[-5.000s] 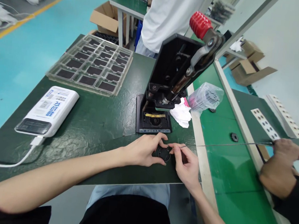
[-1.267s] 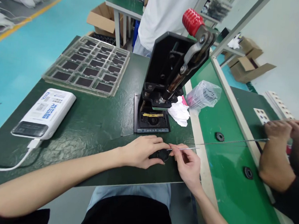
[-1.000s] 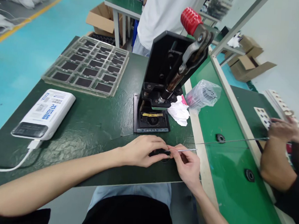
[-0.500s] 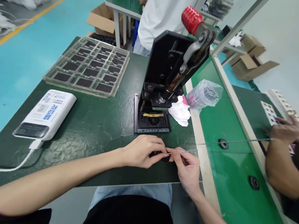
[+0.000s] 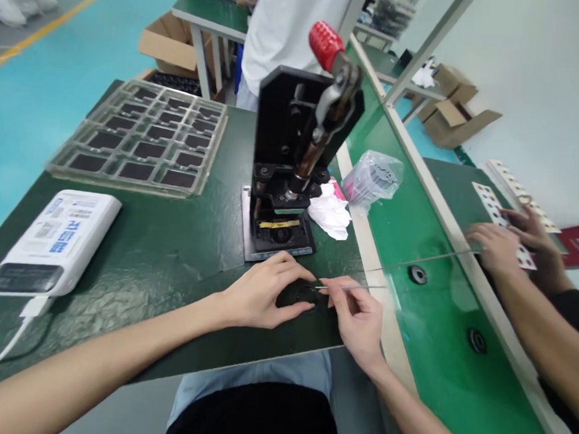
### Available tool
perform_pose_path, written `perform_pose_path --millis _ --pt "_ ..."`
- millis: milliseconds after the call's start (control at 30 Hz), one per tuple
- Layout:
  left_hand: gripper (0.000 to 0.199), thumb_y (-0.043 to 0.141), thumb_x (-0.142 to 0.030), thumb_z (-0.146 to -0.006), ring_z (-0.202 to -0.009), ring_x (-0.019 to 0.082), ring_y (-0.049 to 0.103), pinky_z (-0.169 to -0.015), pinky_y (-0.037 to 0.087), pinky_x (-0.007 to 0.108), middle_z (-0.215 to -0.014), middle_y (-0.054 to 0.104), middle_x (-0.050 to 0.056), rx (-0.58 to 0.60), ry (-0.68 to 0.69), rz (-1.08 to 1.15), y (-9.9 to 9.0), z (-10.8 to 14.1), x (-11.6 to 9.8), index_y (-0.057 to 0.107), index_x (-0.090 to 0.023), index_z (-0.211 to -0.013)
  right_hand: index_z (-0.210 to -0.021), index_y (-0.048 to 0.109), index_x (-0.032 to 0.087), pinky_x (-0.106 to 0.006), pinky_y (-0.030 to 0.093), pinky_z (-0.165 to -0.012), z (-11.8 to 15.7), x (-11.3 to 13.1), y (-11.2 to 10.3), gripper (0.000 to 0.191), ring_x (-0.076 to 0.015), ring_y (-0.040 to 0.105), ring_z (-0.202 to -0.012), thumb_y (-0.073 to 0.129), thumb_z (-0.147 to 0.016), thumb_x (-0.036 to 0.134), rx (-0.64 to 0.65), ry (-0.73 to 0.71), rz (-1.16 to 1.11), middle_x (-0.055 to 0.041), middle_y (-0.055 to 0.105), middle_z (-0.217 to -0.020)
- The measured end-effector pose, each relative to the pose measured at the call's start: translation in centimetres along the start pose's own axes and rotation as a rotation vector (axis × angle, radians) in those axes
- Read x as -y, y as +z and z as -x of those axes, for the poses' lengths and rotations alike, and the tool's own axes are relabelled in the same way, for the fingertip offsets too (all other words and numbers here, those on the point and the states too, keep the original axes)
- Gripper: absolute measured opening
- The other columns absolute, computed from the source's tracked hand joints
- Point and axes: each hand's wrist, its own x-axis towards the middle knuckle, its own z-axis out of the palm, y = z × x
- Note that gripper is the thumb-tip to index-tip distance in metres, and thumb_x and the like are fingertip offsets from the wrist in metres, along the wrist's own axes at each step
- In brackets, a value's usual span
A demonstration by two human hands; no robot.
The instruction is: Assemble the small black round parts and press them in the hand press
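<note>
While the left hand (image 5: 263, 294) curves thumb and fingers around a black disc-shaped part (image 5: 305, 296) low on the worktable, the right hand (image 5: 360, 317) pinches a thin, straight metal rod (image 5: 373, 288) between thumb and fingertips. Rod tip sits at the disc's edge; can't tell if it's touching.

Worktable (image 5: 178, 235): dark green, glossy, wrinkled surface. Just beyond the hands: black metal toggle press (image 5: 281, 119), ribbed red grip (image 5: 326, 45) on its lever, yellow strip (image 5: 279, 224) across the base. Right of it, crumpled white tissue (image 5: 332, 214) and a clear plastic bag (image 5: 373, 179) of slender pieces.

Left side: white power bank (image 5: 57, 239), rounded corners, cable plugged in; behind it a transparent compartment tray (image 5: 121, 184) with dark flat inserts.

Right: smooth green conveyor (image 5: 438, 362), two black ring-shaped parts (image 5: 418, 274) on it. Past that, a co-worker's hands (image 5: 496, 250) at a white dotted sheet (image 5: 488, 200).
</note>
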Motion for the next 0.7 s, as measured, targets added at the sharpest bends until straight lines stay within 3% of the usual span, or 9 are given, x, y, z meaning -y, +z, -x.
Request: perform_pose_path --millis 100,200,300,367,467,600,700 --pt "0.048 0.073 -0.038 -0.092 -0.114 0.028 0.06 -0.097 0.056 0.042 -0.116 0.067 0.011 0.07 -0.006 -0.049 -0.3 0.1 0.1 0.056 -0.017 -0.132 -0.089 0.076 0.02 -0.026 0.055 -0.057 -0.2 1.0 -2.9 0.023 -0.015 0.066 -0.062 0.061 -0.102 0.032 -0.118 -0.085 0.127 -0.0051 0.074 -0.078" --pt "0.043 0.07 -0.033 -0.094 -0.113 0.027 0.06 -0.096 0.057 0.042 -0.115 0.066 0.011 0.095 -0.002 -0.076 -0.4 0.1 0.4 0.055 -0.018 -0.131 -0.096 0.075 0.019 -0.027 0.053 -0.056 0.4 1.4 -7.0 0.022 -0.0144 0.062 -0.057 0.058 -0.103 0.031 -0.268 -0.17 0.324 -0.0048 0.073 -0.077" --pt "0.038 0.07 -0.032 -0.095 -0.109 0.025 0.062 -0.093 0.058 0.039 -0.114 0.067 0.008 0.097 0.006 -0.058 -0.3 0.1 0.7 0.056 -0.021 -0.128 -0.093 0.073 0.017 -0.028 0.053 -0.058 1.9 1.1 -10.4 0.028 -0.0147 0.062 -0.057 0.056 -0.105 0.034 -0.438 -0.155 0.475 -0.0052 0.072 -0.075" --pt "0.038 0.071 -0.034 -0.095 -0.109 0.024 0.063 -0.091 0.058 0.038 -0.114 0.068 0.007 0.096 0.016 -0.063 -0.3 0.1 0.8 0.055 -0.022 -0.127 -0.088 0.072 0.016 -0.027 0.053 -0.059 2.9 0.9 -11.2 0.03 -0.0138 0.062 -0.057 0.055 -0.105 0.035 -0.472 -0.116 0.495 -0.004 0.07 -0.073" --pt "0.041 0.071 -0.039 -0.096 -0.106 0.025 0.063 -0.089 0.058 0.039 -0.113 0.068 0.007 0.086 0.037 -0.11 -0.2 0.2 0.7 0.053 -0.021 -0.128 -0.09 0.072 0.016 -0.025 0.054 -0.062 4.0 0.9 -10.0 0.025 -0.0118 0.061 -0.058 0.056 -0.105 0.029 -0.384 -0.09 0.418 -0.0027 0.07 -0.075" --pt "0.048 0.073 -0.047 -0.094 -0.103 0.025 0.064 -0.087 0.058 0.039 -0.113 0.069 0.007 0.067 0.064 -0.162 0.0 0.2 0.5 0.052 -0.02 -0.128 -0.094 0.075 0.019 -0.022 0.052 -0.057 3.4 1.2 -5.9 0.019 -0.0101 0.062 -0.058 0.058 -0.103 0.02 -0.121 -0.095 0.194 -0.001 0.07 -0.075" --pt "0.053 0.077 -0.047 -0.091 -0.104 0.025 0.065 -0.088 0.058 0.038 -0.114 0.07 0.007 0.067 0.062 -0.172 0.2 0.1 0.5 0.051 -0.019 -0.129 -0.091 0.076 0.019 -0.021 0.051 -0.056 1.8 0.7 -2.9 0.018 -0.0106 0.064 -0.061 0.06 -0.1 0.017 0.006 -0.097 0.081 -0.001 0.07 -0.074"
